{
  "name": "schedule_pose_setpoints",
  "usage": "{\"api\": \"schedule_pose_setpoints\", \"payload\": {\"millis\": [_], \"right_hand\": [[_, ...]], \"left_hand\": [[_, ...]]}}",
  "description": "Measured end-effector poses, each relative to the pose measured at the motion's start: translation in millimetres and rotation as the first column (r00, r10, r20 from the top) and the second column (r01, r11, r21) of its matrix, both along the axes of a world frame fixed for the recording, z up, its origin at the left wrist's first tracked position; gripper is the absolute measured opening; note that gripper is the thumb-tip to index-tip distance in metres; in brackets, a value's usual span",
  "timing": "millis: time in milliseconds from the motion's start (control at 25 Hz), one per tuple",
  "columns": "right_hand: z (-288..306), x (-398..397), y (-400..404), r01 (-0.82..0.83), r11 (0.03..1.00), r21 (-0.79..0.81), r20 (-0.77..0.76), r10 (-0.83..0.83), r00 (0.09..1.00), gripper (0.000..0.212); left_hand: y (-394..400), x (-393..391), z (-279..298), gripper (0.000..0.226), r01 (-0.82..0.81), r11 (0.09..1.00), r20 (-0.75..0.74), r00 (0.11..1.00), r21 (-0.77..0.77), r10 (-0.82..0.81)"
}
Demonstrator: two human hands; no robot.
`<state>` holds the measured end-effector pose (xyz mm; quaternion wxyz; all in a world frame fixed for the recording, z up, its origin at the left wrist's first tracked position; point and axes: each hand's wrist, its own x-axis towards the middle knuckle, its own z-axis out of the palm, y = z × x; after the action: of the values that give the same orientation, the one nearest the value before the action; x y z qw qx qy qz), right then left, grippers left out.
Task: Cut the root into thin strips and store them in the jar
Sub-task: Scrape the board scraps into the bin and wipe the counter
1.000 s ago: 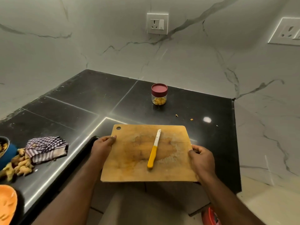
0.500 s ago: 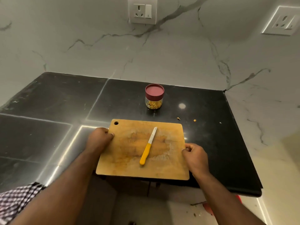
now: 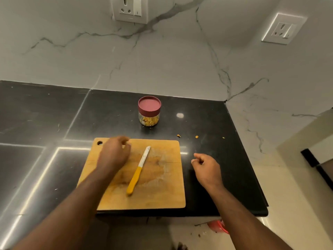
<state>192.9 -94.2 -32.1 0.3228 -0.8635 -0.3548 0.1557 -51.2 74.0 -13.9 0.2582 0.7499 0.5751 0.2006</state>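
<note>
Black stone counter in a corner with marble-look walls, so that's the workspace. Nearest the bottom of the frame, both forearms reach in. Wooden cutting board sits at the counter's front edge, lower centre, stained yellowish in the middle, with no root on it. Yellow-handled knife lies diagonally on the board, blade pointing up and right, nobody holding it (parked there so it stays off the counter, I'd guess).

Left hand hovers over the board's upper left part, fingers loosely curled and a bit blurred, gripping nothing as far as I can see. Right hand is just off the board's right edge over bare counter, fingers loosely curled too, holding nothing.

A few small orange scraps lie on the counter beyond the board, right of centre. Further back, centre frame, the jar stands upright with its maroon lid on and yellowish cut pieces in the bottom, well apart from both hands. Looks to me like the cutting and storing is basically done. Two wall sockets are up at the top.
</note>
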Motion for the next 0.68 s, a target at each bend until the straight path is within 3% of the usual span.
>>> {"api": "schedule_pose_setpoints", "payload": {"millis": [120, 240, 360, 480, 560, 680], "right_hand": [[-7.4, 60.7, 4.3, 0.049, 0.996, 0.072, 0.026, -0.051, 0.998, 0.034], [-20.1, 133.3, 9.3, 0.035, 0.998, 0.047, 0.123, -0.04, 0.992, 0.045], [-32.4, 189.7, 30.3, -0.048, 0.996, -0.076, 0.207, 0.063, 0.976, 0.055], [-43.4, 183.6, 56.8, -0.261, 0.956, -0.13, 0.331, 0.29, 0.898, 0.054], [-50.0, 155.7, 58.6, -0.489, 0.869, -0.073, 0.264, 0.49, 0.831, 0.05], [-37.5, 145.2, 66.4, -0.618, 0.771, 0.152, 0.002, 0.625, 0.781, 0.048]], "left_hand": [[-32.9, 67.5, -10.8, 0.037, 0.169, 0.985, -0.014, 0.985, 0.017, -0.169], [-49.6, 137.0, -21.4, 0.045, 0.303, 0.951, -0.171, 0.942, 0.065, -0.289], [-45.7, 194.5, -28.1, 0.055, 0.252, 0.966, -0.308, 0.916, -0.059, -0.258], [-42.7, 223.5, -34.6, 0.057, 0.14, 0.986, -0.372, 0.914, -0.09, -0.164], [-55.2, 235.9, -37.0, 0.054, 0.114, 0.991, -0.327, 0.936, -0.065, -0.129], [-84.5, 242.3, -32.0, 0.049, 0.031, 0.997, 0.03, 0.999, -0.065, -0.029]]}}
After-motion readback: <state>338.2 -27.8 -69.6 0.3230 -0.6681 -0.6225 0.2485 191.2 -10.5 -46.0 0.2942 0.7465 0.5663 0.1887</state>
